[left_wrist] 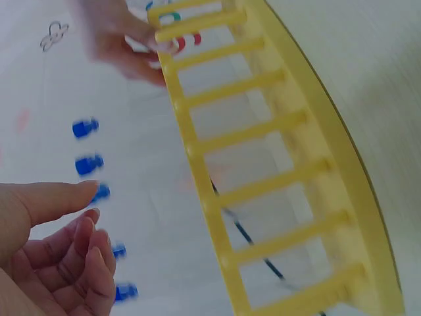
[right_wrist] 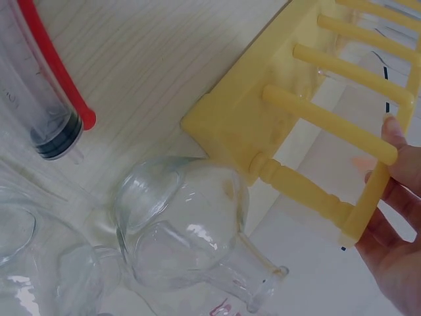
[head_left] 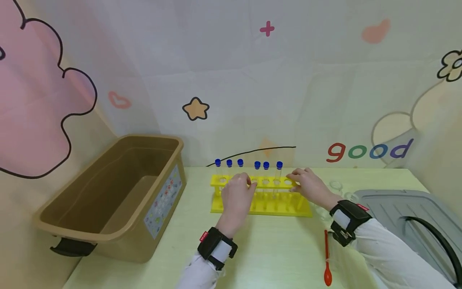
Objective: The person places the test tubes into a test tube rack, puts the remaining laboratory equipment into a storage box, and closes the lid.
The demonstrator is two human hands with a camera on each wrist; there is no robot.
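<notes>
A yellow test tube rack stands on the table near the wall, holding several clear test tubes with blue caps. My left hand is over the front of the rack, left of its middle. Its thumb and loosely curled fingers are apart in the left wrist view, with nothing visible between them; blue caps show beyond. At the rack's right end, my right hand grips the upper rail between thumb and fingers. The right wrist view shows this hand at the rail's corner.
A brown bin stands at the left. Beside the rack's right end lie a glass flask and other clear glassware. A syringe and a red spoon-like stick lie nearer. A grey lid with a black handle occupies the right.
</notes>
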